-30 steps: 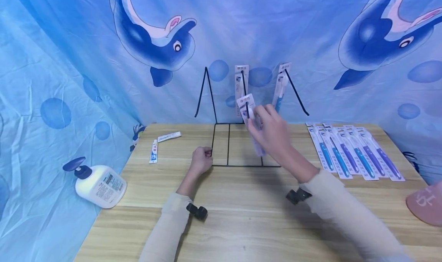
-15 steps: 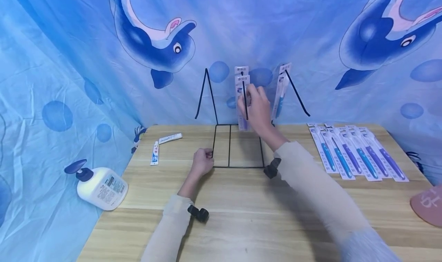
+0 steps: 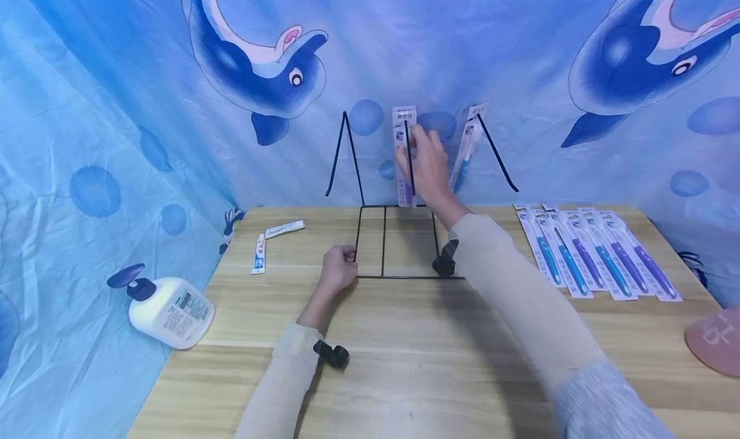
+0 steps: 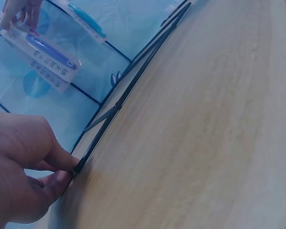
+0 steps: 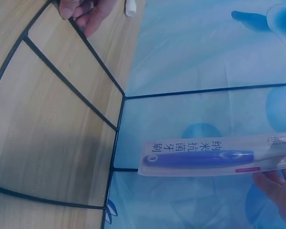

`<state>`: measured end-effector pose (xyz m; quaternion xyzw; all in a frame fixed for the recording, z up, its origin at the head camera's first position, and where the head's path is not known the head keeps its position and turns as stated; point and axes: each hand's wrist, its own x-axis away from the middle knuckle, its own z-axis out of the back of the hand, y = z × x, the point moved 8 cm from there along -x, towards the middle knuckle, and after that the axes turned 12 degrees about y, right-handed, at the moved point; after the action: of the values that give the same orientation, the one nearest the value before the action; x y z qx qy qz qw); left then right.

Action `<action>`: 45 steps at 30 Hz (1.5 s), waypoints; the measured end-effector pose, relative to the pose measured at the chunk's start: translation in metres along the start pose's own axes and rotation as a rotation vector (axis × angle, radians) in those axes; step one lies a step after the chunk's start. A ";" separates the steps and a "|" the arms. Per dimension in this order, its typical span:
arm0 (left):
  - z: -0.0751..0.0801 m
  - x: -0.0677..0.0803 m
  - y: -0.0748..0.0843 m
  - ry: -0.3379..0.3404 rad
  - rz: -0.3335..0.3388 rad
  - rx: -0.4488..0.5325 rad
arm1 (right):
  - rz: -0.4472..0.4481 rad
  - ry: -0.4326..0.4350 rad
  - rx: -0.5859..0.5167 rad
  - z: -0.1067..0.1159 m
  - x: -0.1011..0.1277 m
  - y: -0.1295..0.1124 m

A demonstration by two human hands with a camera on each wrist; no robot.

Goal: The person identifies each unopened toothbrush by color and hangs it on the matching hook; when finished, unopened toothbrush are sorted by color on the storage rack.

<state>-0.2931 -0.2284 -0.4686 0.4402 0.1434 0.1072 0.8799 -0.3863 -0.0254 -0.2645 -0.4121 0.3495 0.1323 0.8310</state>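
My right hand (image 3: 429, 167) pinches a packaged purple toothbrush (image 5: 200, 159) by its sides, its card hanging on the middle hook of a black wire rack (image 3: 383, 243). Another toothbrush pack sits right behind it on that hook, its top edge just showing. With thumb and fingers my left hand (image 3: 338, 268) grips the left front part of the rack's base on the table. In the left wrist view those fingertips (image 4: 69, 164) close round the wire. A blue packaged toothbrush (image 3: 466, 146) hangs on the right hook. The left hook (image 3: 341, 150) carries nothing.
Several packaged toothbrushes (image 3: 598, 252) lie in an overlapping row at the right. A white pump bottle (image 3: 171, 312) lies at the left, near a small toothpaste tube (image 3: 258, 254) and a slim box (image 3: 284, 229). A pink object (image 3: 717, 341) stands at the right edge.
My right hand has slid the purple toothbrush pack back along the middle hook, toward the pack behind it. My left hand has stayed on the rack's base.
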 end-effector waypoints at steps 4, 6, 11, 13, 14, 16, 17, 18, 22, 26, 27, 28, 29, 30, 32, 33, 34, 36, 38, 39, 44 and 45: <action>0.000 -0.002 -0.001 0.002 0.018 0.013 | -0.007 -0.013 -0.010 -0.002 -0.003 0.001; -0.001 -0.002 -0.002 -0.003 0.022 0.016 | -0.006 -0.008 -0.013 -0.002 -0.003 0.003; -0.005 -0.001 -0.003 -0.012 0.024 0.029 | -0.007 0.005 -0.027 0.000 -0.001 0.009; -0.006 -0.001 -0.003 -0.012 0.023 0.031 | -0.010 0.007 -0.020 0.000 0.000 0.011; -0.006 -0.001 -0.003 -0.011 0.022 0.030 | -0.012 0.006 -0.016 0.000 0.000 0.011; -0.006 0.000 -0.003 -0.009 0.020 0.026 | -0.011 0.004 -0.010 0.000 0.001 0.013; -0.007 0.000 -0.003 -0.008 0.020 0.025 | -0.010 0.004 -0.006 0.001 0.002 0.014; -0.007 0.000 -0.004 -0.007 0.022 0.023 | -0.006 0.005 0.003 0.002 0.003 0.015; -0.008 0.001 -0.004 -0.007 0.022 0.014 | 0.003 -0.007 0.031 0.011 0.013 0.027; -0.006 0.001 -0.004 -0.002 0.023 0.013 | 0.019 -0.059 0.072 0.025 0.027 0.050; -0.005 0.001 -0.004 0.000 0.026 0.013 | 0.028 -0.077 0.087 0.029 0.030 0.058; -0.004 0.001 -0.004 0.001 0.030 0.014 | 0.035 -0.092 0.101 0.034 0.034 0.066; -0.003 0.001 -0.003 0.001 0.029 0.016 | 0.045 -0.104 0.122 0.039 0.038 0.076; -0.002 0.001 -0.003 0.002 0.031 0.016 | 0.056 -0.117 0.144 0.044 0.042 0.087; -0.001 0.002 -0.003 0.000 0.036 0.018 | 0.047 -0.148 0.203 0.057 0.049 0.114; -0.001 0.001 -0.003 -0.001 0.037 0.018 | 0.029 -0.162 0.238 0.064 0.052 0.129; 0.000 0.001 -0.002 0.001 0.031 0.016 | 0.008 -0.165 0.276 0.072 0.055 0.145; 0.001 0.001 -0.002 0.005 0.026 0.016 | -0.059 -0.185 0.356 0.089 0.059 0.177; 0.001 0.000 -0.001 0.009 0.012 0.011 | -0.143 -0.200 0.438 0.105 0.063 0.208; 0.001 -0.001 -0.001 0.009 0.007 0.010 | -0.189 -0.215 0.469 0.112 0.066 0.221; -0.001 -0.002 0.000 0.004 0.007 0.015 | -0.327 -0.316 0.569 0.129 0.079 0.266; -0.001 -0.002 -0.001 0.006 0.010 0.018 | -0.340 -0.329 0.572 0.129 0.081 0.271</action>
<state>-0.2950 -0.2283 -0.4697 0.4484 0.1448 0.1120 0.8749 -0.4046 0.2388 -0.4269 -0.1884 0.1605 -0.0462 0.9678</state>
